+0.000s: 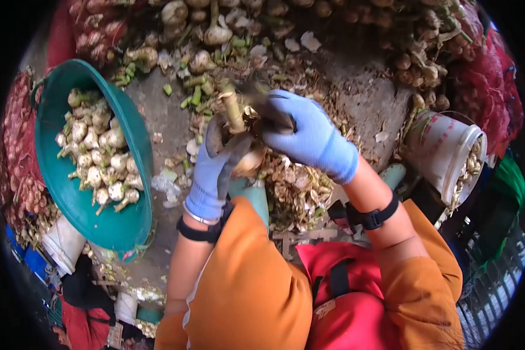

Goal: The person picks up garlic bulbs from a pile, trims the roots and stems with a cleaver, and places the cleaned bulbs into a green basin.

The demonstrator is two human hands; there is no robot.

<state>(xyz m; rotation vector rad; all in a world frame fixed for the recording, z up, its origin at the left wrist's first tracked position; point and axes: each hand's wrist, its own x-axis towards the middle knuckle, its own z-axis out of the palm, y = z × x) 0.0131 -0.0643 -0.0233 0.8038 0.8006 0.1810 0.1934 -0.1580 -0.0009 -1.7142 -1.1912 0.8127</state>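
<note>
My left hand (216,157), in a blue glove with a dark palm, is closed around a garlic bulb (249,161). The bulb's thick stem (233,112) points up and away from me. My right hand (306,131), gloved the same way, grips a dark-handled tool (277,116) right beside the stem. Motion smears the tool's far end, so its exact kind and whether it touches the stem cannot be made out. Under both hands lies a heap of dry garlic skins and trimmings (300,195).
A teal basin (140,146) with trimmed garlic bulbs (96,149) stands at left. Untrimmed garlic (216,32) is piled at the far side. A white bucket (440,149) lies tipped at right, near red mesh sacks (478,87). Another person's red clothing (84,326) shows at lower left.
</note>
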